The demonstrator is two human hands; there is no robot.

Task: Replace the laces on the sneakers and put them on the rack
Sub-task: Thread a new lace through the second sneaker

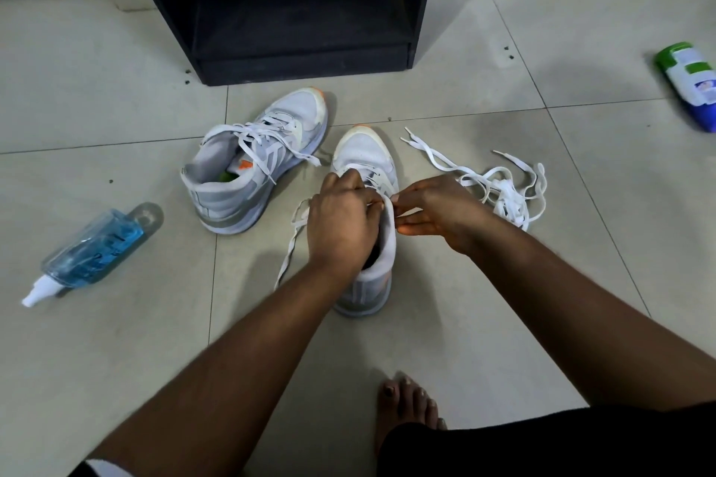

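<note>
- While both sneakers are still sitting on the floor (445, 321) short of the rack (298, 12), the task is looking roughly half done at best: the far sneaker (255, 163), at about eleven o'clock from the hands, is wearing a lace that is hanging untied.
- The near sneaker (366, 182), at centre, is being laced now; a lace tail (288, 248) is trailing toward seven o'clock.
- The left hand (341, 221) is curling closed over the collar and lace, while the right hand (434, 211) is pinching lace between thumb and fingertips.
- A pile of loose laces (499, 190) is lying at three o'clock, probably the old ones.
- Both shoes are looking white-grey with orange toe accents; tying and racking are remaining.
</note>
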